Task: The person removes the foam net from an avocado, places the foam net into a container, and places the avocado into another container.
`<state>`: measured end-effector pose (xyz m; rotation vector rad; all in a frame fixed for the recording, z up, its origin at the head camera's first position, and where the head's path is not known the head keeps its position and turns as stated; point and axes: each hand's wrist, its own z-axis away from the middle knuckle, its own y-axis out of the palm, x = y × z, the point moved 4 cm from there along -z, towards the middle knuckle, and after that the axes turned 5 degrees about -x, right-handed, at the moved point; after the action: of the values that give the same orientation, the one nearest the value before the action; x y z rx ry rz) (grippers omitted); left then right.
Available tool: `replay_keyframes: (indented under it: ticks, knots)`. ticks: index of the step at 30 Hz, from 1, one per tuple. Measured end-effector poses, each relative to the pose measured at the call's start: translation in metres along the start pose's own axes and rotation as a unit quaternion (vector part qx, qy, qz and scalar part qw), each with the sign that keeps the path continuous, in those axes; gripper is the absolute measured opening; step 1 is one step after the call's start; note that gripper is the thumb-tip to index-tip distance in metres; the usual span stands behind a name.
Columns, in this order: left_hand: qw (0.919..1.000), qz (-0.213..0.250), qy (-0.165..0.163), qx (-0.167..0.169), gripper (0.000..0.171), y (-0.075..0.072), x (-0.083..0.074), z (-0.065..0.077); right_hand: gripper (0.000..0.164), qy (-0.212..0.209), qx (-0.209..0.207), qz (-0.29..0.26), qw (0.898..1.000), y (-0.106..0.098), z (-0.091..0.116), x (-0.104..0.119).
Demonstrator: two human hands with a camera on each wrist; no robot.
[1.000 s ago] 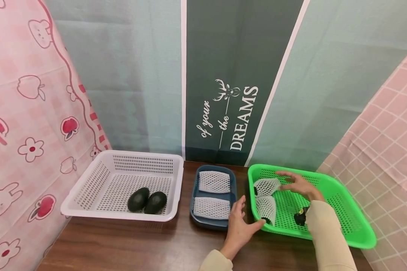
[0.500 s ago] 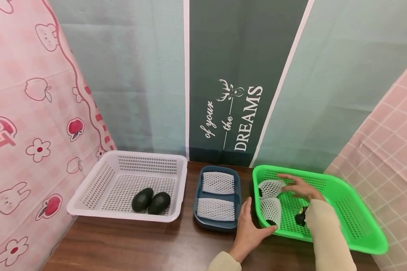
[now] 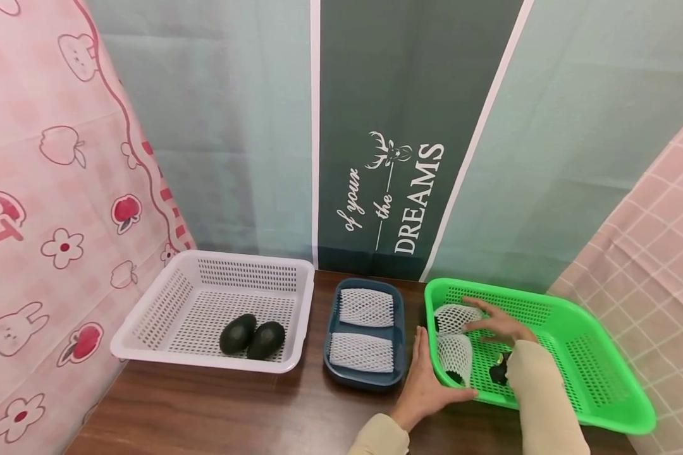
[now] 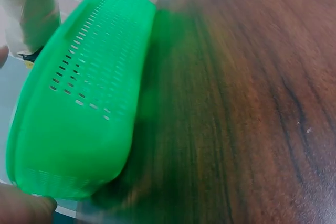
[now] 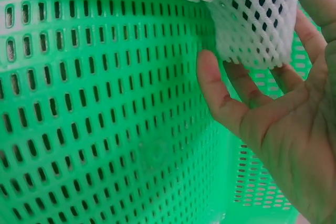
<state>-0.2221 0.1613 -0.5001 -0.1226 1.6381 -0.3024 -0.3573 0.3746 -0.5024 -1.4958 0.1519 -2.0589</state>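
My left hand [image 3: 424,387] lies along the outside of the green basket [image 3: 617,370] at its near left corner, fingers straight and thumb at the rim. Inside the basket, two dark fruits in white foam nets lie against the left wall: a far netted fruit [image 3: 456,316] and a near netted fruit [image 3: 455,354]. My right hand [image 3: 502,325] reaches into the basket with spread fingers beside the far one. In the right wrist view, fingers pass behind a white foam net [image 5: 254,30], while the thumb [image 5: 210,72] stands apart from it.
A blue divided tray [image 3: 364,380] holds two white foam-netted bundles [image 3: 361,352] side by side. To its left, a white basket [image 3: 173,357] contains two dark green avocados [image 3: 266,340]. Curtains rise behind the wooden table [image 3: 216,411].
The left hand's fingers have come nearer the green basket's left wall. The right hand has shifted slightly, staying by the far netted fruit. The view also moved a little.
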Motion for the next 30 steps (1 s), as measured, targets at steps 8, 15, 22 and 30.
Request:
replay_keyframes:
  ticks: [8, 15, 22, 30]
  knots:
    - [0.9992, 0.009, 0.03, 0.025, 0.123, 0.009, 0.003, -0.003, 0.082, 0.024, -0.013, -0.063, 0.998, 0.008, -0.003, -0.011]
    - [0.9989, 0.002, 0.036, 0.03, 0.125, 0.014, 0.004, -0.002, 0.077, 0.013, -0.037, -0.099, 0.994, 0.012, -0.007, -0.019]
    - [0.9987, -0.001, 0.044, 0.026, 0.124, 0.015, 0.004, 0.0, 0.074, 0.009, -0.046, -0.104, 0.994, 0.014, -0.005, -0.017]
    - [0.9991, 0.003, 0.039, 0.017, 0.122, 0.017, 0.005, -0.001, 0.072, -0.007, -0.019, -0.139, 0.99, 0.019, -0.005, -0.011]
